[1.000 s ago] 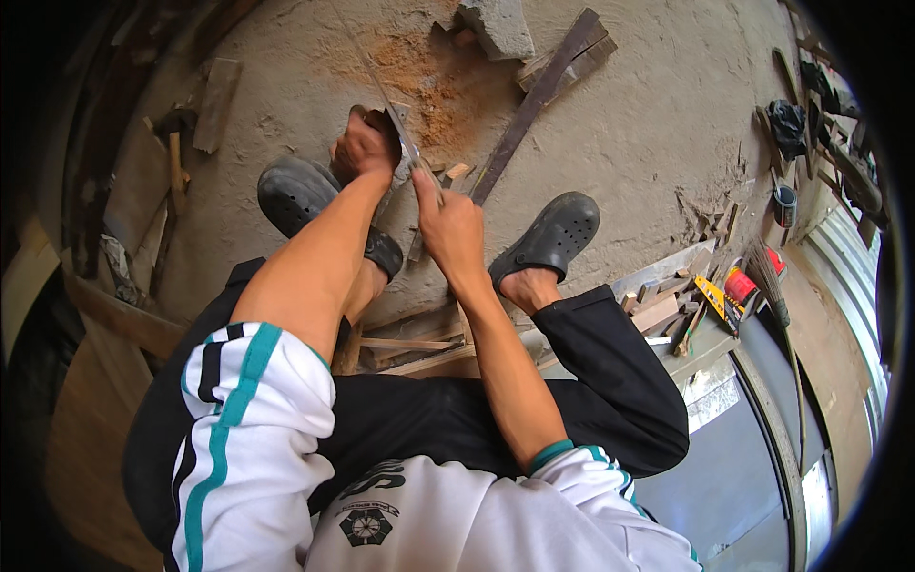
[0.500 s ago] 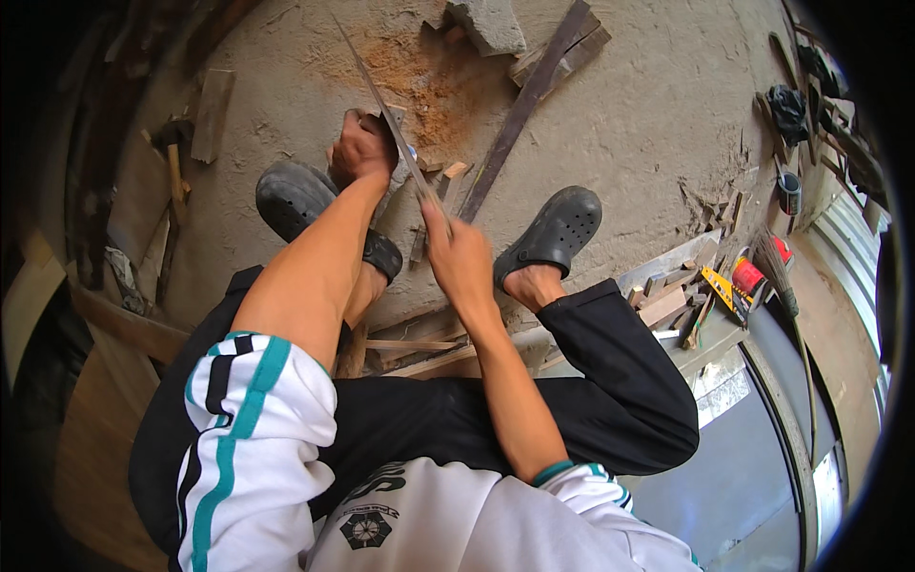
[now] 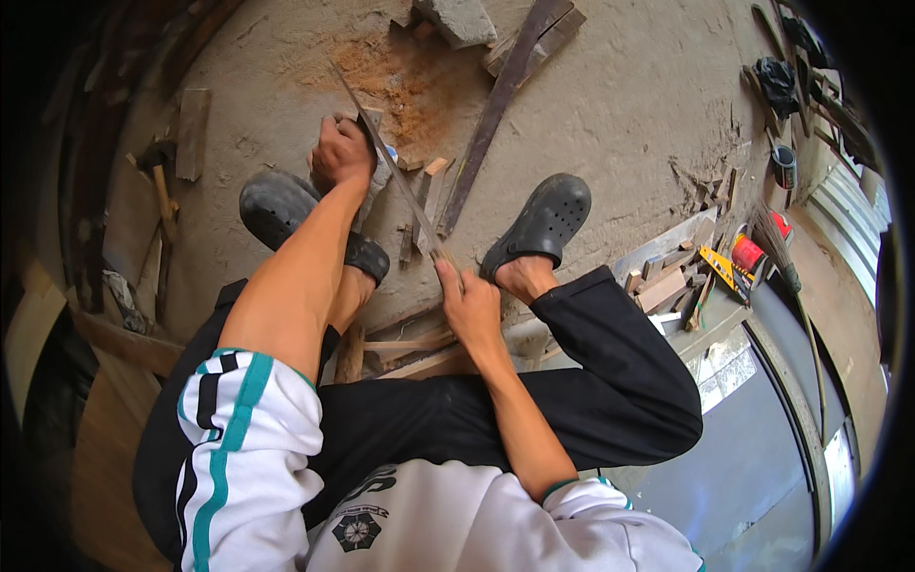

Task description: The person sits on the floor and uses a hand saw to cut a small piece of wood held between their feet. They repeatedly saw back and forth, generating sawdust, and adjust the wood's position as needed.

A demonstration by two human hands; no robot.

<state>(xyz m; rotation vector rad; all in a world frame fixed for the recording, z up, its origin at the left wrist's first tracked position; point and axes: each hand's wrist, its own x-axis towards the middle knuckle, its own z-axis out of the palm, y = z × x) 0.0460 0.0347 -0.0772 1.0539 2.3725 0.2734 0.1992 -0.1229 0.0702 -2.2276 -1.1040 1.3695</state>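
Observation:
My right hand [image 3: 472, 305] is closed around the handle end of a handsaw. The long, thin blade of the handsaw [image 3: 401, 181] is seen nearly edge-on and slants away to the far left. My left hand [image 3: 341, 153] is closed beside the blade, gripping a piece of wood [image 3: 373, 115] that is mostly hidden under the fingers and the saw. Orange-brown sawdust [image 3: 396, 91] lies on the ground just beyond. My feet, in black clogs [image 3: 545, 224], stand on either side of the saw.
A dark wooden strip [image 3: 491, 124] leans on a board near a concrete block [image 3: 457, 21]. A hammer [image 3: 162, 186] and a short plank [image 3: 193, 133] lie at left. Wood offcuts [image 3: 667, 276], a yellow level [image 3: 724, 270], a red can [image 3: 748, 252] and a broom [image 3: 782, 257] are at right.
My right hand has drawn the handsaw back toward me, and its blade has slid nearer past my left hand. The left hand keeps its grip; the whole view has shifted slightly.

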